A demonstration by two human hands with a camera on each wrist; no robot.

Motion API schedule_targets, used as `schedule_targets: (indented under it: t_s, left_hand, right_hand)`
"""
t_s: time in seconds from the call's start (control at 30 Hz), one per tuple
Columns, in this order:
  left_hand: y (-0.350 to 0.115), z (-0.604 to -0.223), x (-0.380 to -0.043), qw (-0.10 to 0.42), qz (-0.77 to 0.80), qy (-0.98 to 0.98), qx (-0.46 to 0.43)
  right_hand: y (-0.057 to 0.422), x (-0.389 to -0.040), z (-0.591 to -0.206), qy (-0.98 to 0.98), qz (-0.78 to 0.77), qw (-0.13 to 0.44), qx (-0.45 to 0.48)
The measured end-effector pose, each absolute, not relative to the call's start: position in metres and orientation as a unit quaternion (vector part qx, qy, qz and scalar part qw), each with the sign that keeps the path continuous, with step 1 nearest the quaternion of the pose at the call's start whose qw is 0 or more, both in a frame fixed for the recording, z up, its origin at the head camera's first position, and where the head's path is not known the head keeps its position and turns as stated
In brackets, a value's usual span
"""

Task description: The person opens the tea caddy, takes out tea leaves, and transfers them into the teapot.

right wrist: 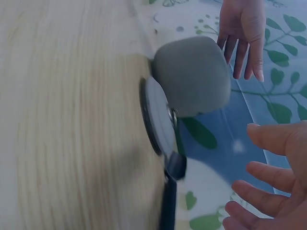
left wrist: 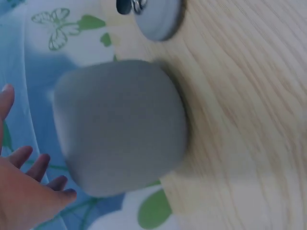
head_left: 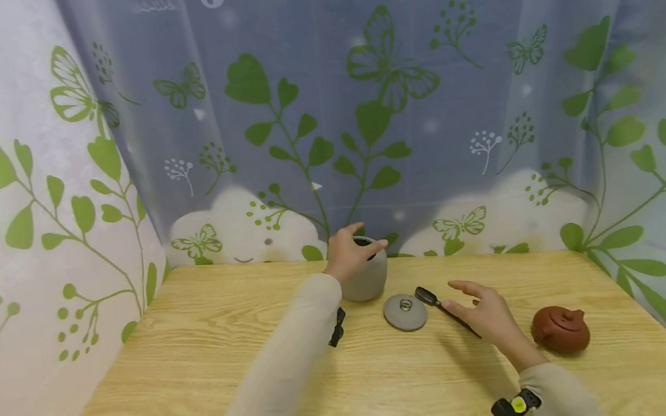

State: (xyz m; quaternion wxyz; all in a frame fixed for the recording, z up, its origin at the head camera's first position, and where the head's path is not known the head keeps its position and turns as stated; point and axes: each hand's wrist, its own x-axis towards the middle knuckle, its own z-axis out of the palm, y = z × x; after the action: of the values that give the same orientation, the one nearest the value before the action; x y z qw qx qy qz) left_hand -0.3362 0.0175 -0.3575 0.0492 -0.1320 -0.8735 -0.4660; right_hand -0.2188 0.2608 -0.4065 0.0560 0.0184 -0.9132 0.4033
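A grey, lidless jar (head_left: 366, 279) stands upright near the back edge of the table. My left hand (head_left: 349, 253) is at its rim, fingers and thumb spread over the mouth; in the left wrist view, the fingertips (left wrist: 41, 165) show beside the jar (left wrist: 120, 127). The round grey lid (head_left: 404, 312), topped by a small ring knob, lies in front of the jar. Beside the lid is a dark long-handled scoop (head_left: 426, 295). My right hand (head_left: 487, 313) hovers over the scoop's handle, thumb and fingers apart and nothing between them.
A reddish-brown clay teapot (head_left: 560, 330) sits to the right of my right hand. The light wooden table (head_left: 202, 338) ends at a hanging curtain (head_left: 327, 136) printed with leaves and butterflies, which also borders both sides.
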Motion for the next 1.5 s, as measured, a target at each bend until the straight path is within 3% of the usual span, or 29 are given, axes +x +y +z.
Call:
schedule_targets:
  t_s: [0.5,0.87,1.5]
  left_hand:
    - [-0.034,-0.393,-0.344,0.003,-0.495,-0.860,-0.125]
    - [-0.035,-0.415,-0.344,-0.018,-0.517,-0.845,-0.132]
    - [-0.034,-0.414,-0.338,-0.021,-0.546,-0.830,-0.115]
  right_hand:
    - [0.215,-0.243,-0.439,-0.899,0.434,0.035,0.047]
    - [0.196,-0.250,-0.452,-0.919,0.387,0.057,0.058]
    - [0.191,-0.255,-0.454,-0.937,0.341,0.052,0.059]
